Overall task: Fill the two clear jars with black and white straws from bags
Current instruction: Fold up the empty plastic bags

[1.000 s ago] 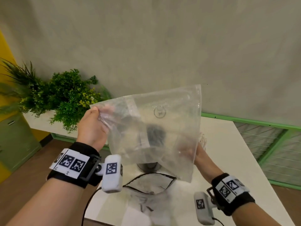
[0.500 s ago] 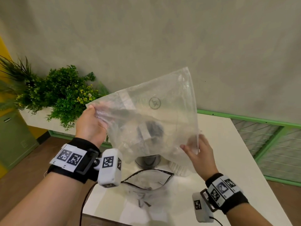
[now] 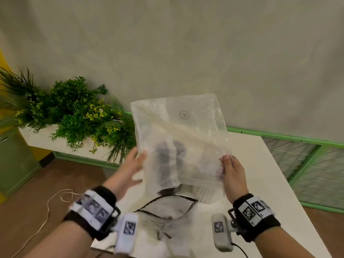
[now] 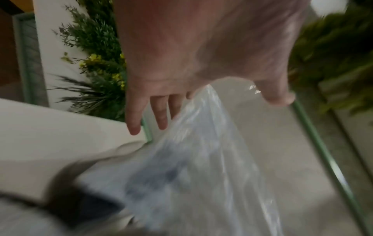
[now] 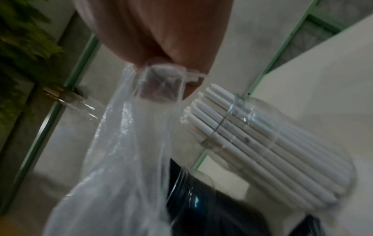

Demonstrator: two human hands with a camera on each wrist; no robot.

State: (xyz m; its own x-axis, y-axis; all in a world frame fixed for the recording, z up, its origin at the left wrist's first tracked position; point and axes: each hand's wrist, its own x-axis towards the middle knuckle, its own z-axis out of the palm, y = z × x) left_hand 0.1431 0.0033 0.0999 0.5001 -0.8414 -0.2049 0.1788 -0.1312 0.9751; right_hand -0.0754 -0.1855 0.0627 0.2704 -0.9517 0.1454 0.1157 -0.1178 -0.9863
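Observation:
I hold a clear, seemingly empty plastic bag [image 3: 182,131] up over the table. My right hand [image 3: 226,164] pinches its right edge between thumb and finger, shown close in the right wrist view [image 5: 161,83]. With fingers straight, my left hand [image 3: 139,158] touches the bag's left edge; the left wrist view shows the thumb spread away from the bag [image 4: 201,143]. Behind and below the bag stand a jar of black straws [image 5: 201,199] and a jar of white straws [image 5: 262,140]. A second open bag with a black zip rim [image 3: 167,207] lies nearer to me.
The white table [image 3: 260,174] runs to the far right. Green plants [image 3: 74,112] fill a planter at the left. A green wire railing [image 3: 307,164] borders the right side. A pale cable [image 3: 55,198] lies on the brown floor.
My left hand let go of the bag's upper left corner and dropped to its left edge, fingers straight. The right hand now pinches the right edge, and the bag has turned more upright.

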